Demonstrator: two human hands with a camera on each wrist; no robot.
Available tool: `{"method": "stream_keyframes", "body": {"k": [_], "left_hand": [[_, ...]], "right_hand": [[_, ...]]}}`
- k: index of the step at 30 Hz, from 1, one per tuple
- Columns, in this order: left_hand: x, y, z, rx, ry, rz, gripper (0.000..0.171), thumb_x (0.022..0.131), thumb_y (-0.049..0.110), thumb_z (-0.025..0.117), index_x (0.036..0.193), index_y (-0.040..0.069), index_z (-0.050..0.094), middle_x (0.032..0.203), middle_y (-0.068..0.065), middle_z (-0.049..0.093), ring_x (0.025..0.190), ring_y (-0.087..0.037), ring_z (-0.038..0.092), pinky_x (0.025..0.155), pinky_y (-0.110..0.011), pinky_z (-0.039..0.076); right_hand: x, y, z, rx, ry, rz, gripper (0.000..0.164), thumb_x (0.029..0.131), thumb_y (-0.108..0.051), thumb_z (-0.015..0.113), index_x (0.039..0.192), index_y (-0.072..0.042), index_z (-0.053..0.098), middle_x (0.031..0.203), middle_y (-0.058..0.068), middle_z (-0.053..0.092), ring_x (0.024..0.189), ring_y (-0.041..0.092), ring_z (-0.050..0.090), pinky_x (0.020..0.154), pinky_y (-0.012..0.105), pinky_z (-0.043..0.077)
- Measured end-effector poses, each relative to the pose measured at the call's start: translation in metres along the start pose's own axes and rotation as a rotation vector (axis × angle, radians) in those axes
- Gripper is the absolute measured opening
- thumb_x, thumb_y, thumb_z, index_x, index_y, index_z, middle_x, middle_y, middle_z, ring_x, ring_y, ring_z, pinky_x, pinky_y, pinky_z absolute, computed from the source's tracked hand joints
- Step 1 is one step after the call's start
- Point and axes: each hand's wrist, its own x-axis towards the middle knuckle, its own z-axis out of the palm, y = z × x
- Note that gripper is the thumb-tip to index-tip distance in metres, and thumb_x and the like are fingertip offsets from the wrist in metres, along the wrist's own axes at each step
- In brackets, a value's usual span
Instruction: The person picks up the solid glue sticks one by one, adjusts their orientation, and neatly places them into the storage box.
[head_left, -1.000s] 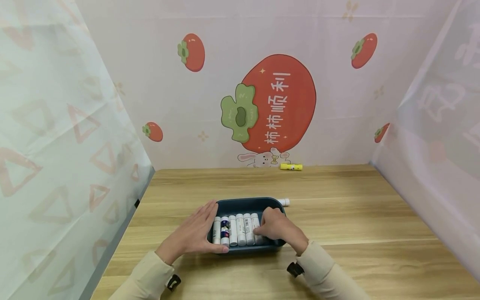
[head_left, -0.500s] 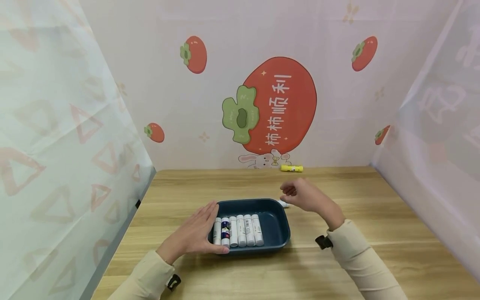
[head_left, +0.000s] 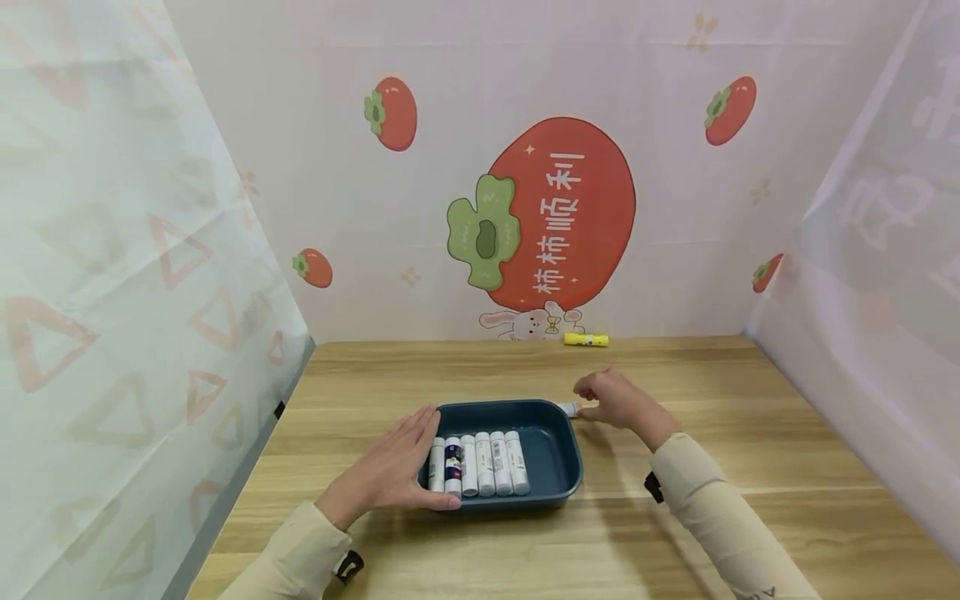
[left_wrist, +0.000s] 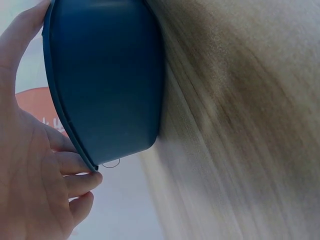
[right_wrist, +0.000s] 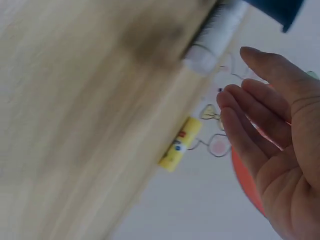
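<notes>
My left hand (head_left: 392, 468) holds the left end of a dark blue tray (head_left: 553, 467), its thumb along the front rim and its fingers at the far left corner. The left wrist view shows the tray's outer wall (left_wrist: 107, 85) between thumb and fingers. Inside lie several white glue sticks (head_left: 486, 465) in a row on the left; one has a dark blue label (head_left: 453, 460). My right hand (head_left: 617, 402) is behind the tray's right corner, beside a white glue stick (head_left: 568, 409) partly hidden by the rim. In the right wrist view its fingers are apart from that stick (right_wrist: 212, 42).
A yellow glue stick (head_left: 586, 340) lies at the table's back edge, against the printed backdrop (head_left: 558, 208). Hanging sheets flank the wooden table (head_left: 675, 533) on both sides.
My right hand has left the tray's inside and moved back and right, then come down near the white glue stick behind the tray. The left hand keeps its place on the tray.
</notes>
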Motion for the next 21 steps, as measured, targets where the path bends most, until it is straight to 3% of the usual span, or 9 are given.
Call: {"method": "stream_keyframes", "body": {"k": [8,17,21], "left_hand": [[0.000,0.000,0.000,-0.007,-0.005,-0.003,0.136,0.077,0.092,0.061,0.167,-0.002,0.020,0.177,-0.019,0.014,0.165,-0.038,0.018,0.134,-0.053,0.021],[-0.001,0.000,0.000,-0.006,0.002,-0.005,0.136,0.078,0.092,0.061,0.167,-0.002,0.020,0.177,-0.018,0.014,0.165,-0.037,0.018,0.134,-0.053,0.021],[-0.001,-0.001,-0.001,-0.024,-0.013,-0.022,0.133,0.079,0.091,0.061,0.168,0.000,0.020,0.178,-0.017,0.014,0.166,-0.035,0.018,0.135,-0.052,0.020]], "right_hand": [[0.010,0.016,0.018,0.022,-0.014,-0.031,0.022,0.091,-0.006,0.081,0.110,0.002,0.077,0.100,0.009,0.077,0.090,0.022,0.070,0.083,0.039,0.063],[0.014,0.028,0.023,0.102,-0.037,-0.024,0.010,0.090,-0.003,0.080,0.098,-0.009,0.081,0.086,-0.003,0.073,0.077,0.012,0.061,0.071,0.025,0.056],[0.009,0.031,0.019,0.129,-0.018,-0.034,0.012,0.090,-0.004,0.081,0.102,-0.007,0.081,0.094,0.001,0.078,0.083,0.013,0.067,0.077,0.029,0.062]]}}
